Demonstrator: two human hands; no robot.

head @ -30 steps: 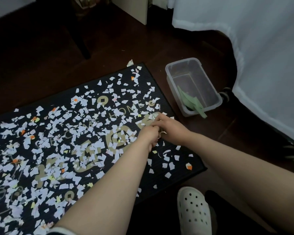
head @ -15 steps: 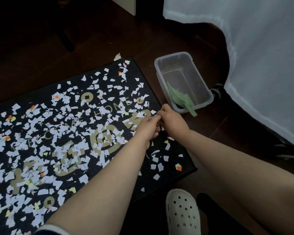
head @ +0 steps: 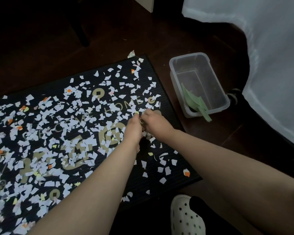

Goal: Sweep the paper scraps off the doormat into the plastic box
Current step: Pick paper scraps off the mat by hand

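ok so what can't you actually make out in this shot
Head view:
- Fingers of the left hand and right hand: hidden under the backs of the hands, so any grip on paper scraps is unclear.
- Doormat: left end cut off by the frame edge; lettering partly under scraps.
- Plastic box: floor too dark to spot small scraps beside the green paper.
- White shoe: cut off by the bottom edge.

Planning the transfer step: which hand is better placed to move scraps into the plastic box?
Right, probably. Both hands meet over paper scraps at the end of the doormat, and the right hand is on the side nearer the plastic box, with the left hand farther from it.
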